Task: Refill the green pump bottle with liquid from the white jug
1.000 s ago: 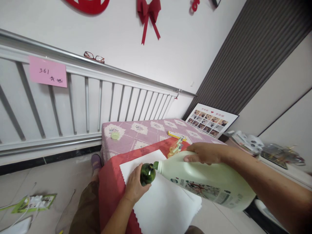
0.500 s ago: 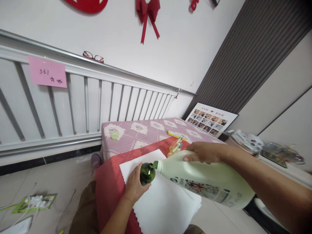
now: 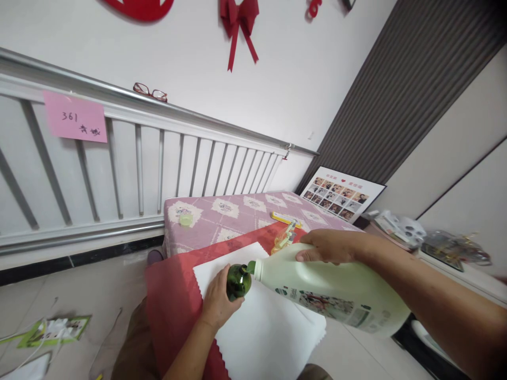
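Observation:
My left hand point(image 3: 218, 302) is wrapped round a small dark green bottle point(image 3: 238, 283) above a white cloth point(image 3: 264, 330) with a scalloped edge. In my right hand point(image 3: 325, 246) is the handle of a large pale green detergent jug point(image 3: 336, 290), tipped nearly on its side. The jug's green spout point(image 3: 251, 267) meets the mouth of the small bottle. Whether liquid is flowing cannot be made out. Behind the jug lies a pump dispenser point(image 3: 285, 236) with an amber part, partly hidden.
A pale green cap point(image 3: 186, 220) and a yellow packet point(image 3: 285, 218) lie on the purple patterned tablecloth point(image 3: 202, 237). Red cloth point(image 3: 174, 301) hangs over the near edge. A radiator point(image 3: 130, 169) stands behind, and a photo board point(image 3: 344, 193) leans at the far end. Cables point(image 3: 59, 330) lie on the floor.
Both hands, the jug and the bottle hold nearly the same pose. The whole view has shifted very slightly.

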A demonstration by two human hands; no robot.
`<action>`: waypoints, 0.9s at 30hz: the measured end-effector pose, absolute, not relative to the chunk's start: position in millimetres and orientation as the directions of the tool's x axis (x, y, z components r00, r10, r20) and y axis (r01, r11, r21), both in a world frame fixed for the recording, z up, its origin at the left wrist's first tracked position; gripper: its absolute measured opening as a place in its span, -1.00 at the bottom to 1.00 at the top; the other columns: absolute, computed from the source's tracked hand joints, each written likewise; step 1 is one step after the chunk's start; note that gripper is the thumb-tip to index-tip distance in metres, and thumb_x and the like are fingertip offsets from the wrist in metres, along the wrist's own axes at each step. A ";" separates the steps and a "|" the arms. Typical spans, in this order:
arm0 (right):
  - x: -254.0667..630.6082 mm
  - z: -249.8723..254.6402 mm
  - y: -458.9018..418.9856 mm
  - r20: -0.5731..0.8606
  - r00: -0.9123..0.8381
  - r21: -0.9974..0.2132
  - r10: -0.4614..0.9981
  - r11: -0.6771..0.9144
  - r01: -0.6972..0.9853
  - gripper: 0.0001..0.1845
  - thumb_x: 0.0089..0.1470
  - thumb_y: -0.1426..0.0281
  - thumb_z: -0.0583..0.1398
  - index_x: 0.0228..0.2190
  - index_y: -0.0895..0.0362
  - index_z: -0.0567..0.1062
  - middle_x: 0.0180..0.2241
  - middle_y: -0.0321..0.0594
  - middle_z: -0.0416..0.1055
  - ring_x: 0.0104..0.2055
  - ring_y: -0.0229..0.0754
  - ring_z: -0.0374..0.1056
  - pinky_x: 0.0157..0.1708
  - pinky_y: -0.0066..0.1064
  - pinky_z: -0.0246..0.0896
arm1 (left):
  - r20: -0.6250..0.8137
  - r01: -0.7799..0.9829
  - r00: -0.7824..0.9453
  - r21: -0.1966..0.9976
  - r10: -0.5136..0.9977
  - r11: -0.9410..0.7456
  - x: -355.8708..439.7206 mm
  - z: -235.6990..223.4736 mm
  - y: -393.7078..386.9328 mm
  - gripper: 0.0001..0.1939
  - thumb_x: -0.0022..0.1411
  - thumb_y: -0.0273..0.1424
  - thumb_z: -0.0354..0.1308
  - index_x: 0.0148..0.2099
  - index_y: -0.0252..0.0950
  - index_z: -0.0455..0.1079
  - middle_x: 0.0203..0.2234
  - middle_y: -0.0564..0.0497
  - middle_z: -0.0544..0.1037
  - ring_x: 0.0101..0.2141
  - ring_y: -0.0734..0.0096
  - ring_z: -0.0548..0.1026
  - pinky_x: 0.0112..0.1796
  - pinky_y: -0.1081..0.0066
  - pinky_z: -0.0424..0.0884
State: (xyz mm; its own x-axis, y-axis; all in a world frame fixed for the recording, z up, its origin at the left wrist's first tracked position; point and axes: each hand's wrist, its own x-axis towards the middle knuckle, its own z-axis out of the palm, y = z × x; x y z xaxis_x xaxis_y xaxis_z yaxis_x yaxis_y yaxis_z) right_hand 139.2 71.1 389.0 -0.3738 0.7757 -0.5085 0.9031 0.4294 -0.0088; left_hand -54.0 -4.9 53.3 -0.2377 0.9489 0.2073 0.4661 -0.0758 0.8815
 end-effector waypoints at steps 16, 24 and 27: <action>135.6 390.5 69.1 -0.515 -0.367 0.004 0.774 0.431 0.903 -0.53 0.05 -0.08 0.16 -0.35 0.09 0.44 -0.40 -0.17 0.41 -0.50 -0.14 0.30 -0.51 -0.31 0.15 | 0.207 0.461 -0.236 0.884 0.950 -0.078 -53.3 51.4 -4.8 -0.07 -0.04 -0.31 0.25 0.37 -0.25 0.03 0.31 -0.20 0.32 0.29 -0.01 0.29 0.31 -0.01 0.19; 133.9 390.7 68.7 -0.535 -0.356 0.019 0.766 0.432 0.901 -0.53 0.10 -0.05 0.13 -0.30 0.11 0.44 -0.37 -0.16 0.41 -0.47 -0.14 0.32 -0.51 -0.33 0.17 | 0.194 0.452 -0.234 0.889 0.953 -0.070 -54.8 53.5 -5.0 -0.07 -0.03 -0.31 0.25 0.38 -0.27 0.03 0.31 -0.22 0.32 0.29 -0.02 0.29 0.30 0.00 0.19; 135.0 389.8 69.0 -0.544 -0.360 0.022 0.758 0.441 0.897 -0.52 0.12 -0.05 0.12 -0.26 0.12 0.45 -0.31 -0.12 0.44 -0.43 -0.13 0.36 -0.49 -0.33 0.19 | 0.193 0.452 -0.234 0.889 0.953 -0.069 -55.3 54.8 -6.1 -0.08 -0.04 -0.31 0.25 0.37 -0.26 0.04 0.31 -0.23 0.33 0.29 -0.02 0.29 0.30 0.01 0.20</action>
State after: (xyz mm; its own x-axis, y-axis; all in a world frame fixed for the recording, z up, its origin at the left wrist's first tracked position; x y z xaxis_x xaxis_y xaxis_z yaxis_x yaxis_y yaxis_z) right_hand 135.0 69.0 389.8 -0.3596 0.7584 -0.5437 0.8972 0.4410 0.0217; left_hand -55.3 -6.1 54.8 -0.2339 0.9529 0.1932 0.4519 -0.0694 0.8893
